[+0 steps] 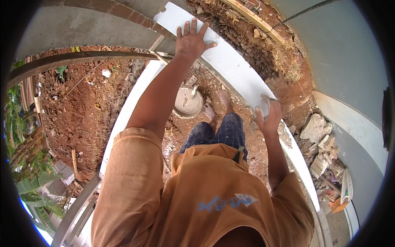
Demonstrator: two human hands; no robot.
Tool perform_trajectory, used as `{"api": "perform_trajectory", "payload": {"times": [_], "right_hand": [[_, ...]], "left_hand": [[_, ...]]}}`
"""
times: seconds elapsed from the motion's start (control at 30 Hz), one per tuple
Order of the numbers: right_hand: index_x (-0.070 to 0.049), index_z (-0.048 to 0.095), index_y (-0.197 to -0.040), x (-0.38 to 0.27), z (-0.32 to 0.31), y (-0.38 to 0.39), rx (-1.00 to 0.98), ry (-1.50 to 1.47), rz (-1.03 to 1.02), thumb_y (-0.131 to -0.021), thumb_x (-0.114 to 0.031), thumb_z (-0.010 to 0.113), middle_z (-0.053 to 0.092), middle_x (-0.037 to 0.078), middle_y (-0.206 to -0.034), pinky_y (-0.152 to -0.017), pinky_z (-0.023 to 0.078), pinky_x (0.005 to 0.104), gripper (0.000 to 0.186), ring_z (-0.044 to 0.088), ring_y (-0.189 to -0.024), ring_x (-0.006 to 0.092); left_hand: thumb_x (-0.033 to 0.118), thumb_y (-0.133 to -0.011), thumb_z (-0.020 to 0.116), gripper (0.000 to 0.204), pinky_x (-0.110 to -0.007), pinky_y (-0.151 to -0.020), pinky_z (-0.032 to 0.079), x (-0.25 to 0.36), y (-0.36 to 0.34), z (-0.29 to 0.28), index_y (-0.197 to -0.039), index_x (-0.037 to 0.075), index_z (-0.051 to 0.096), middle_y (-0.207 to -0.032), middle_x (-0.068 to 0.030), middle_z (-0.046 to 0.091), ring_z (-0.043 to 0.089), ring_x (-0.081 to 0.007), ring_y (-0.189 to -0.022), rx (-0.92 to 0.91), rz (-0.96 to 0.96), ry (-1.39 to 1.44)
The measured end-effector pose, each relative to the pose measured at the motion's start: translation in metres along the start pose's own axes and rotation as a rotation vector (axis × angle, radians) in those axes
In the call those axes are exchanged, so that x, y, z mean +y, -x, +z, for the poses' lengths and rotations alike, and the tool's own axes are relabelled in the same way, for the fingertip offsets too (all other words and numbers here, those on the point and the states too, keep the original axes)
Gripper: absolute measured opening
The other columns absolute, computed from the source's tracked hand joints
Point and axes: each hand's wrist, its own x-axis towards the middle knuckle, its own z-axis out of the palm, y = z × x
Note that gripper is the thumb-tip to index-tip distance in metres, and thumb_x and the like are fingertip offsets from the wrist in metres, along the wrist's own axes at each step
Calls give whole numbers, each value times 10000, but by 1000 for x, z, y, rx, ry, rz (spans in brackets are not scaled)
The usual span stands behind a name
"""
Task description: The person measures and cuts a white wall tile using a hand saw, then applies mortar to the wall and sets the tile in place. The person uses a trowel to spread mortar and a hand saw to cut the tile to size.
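A long white smooth-faced strip (236, 61), which looks like the top of a low wall or a board, curves across the view in front of me. My left hand (191, 43) lies flat on its far left end with the fingers spread. Farther right, my right hand (270, 117) is at the strip's near edge with its fingers bent. Something greyish shows at the fingertips, too blurred to name. By my bare feet stands a round tub (200, 108) of pale, dusty material, with a light-coloured tool (194, 91) across it.
Another white strip (131, 92) runs along my left side. A dark beam (90, 57) crosses at upper left. Red soil lies beyond both strips. Broken rubble (319, 129) is heaped at right by a grey wall (341, 53). A wooden plank (259, 20) lies at the top.
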Motion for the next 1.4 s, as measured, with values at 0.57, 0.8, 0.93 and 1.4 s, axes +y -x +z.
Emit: {"api": "perform_trajectory", "payload": {"times": [0.57,0.8,0.93,1.4], "right_hand": [[-56,359,-1486,237,158,114,-316,262,113,-817,-558,718,403,265,-1478,-1116,327,595,910,395,-1354,478],[-85,477,-1436,256,175,112,-471,264,117,-901,-587,593,501,196,-1445,-1112,366,512,743,482,-1309,408],[-101,544,-1407,261,185,104,-464,280,126,-948,-604,522,557,157,-1425,-1110,388,465,681,532,-1283,368],[-61,531,-1392,249,185,138,15,-108,271,-904,-366,699,588,169,-1354,-1100,396,438,600,544,-1267,336]], "left_hand": [[753,-905,439,926,-516,-1169,279,-3,-1,12,-1588,161,236,-1620,-224,234,267,-395,-1484,91,86,93],[751,-913,424,916,-504,-1162,296,-4,2,19,-1589,162,238,-1623,-225,227,263,-388,-1487,158,112,167],[749,-916,420,917,-503,-1165,296,-6,-4,26,-1588,151,239,-1622,-225,229,265,-393,-1483,156,99,137],[819,-880,236,976,-482,-1224,242,-1,-6,19,-1610,180,133,-1634,-248,132,157,-411,-1513,160,160,-12]]}}
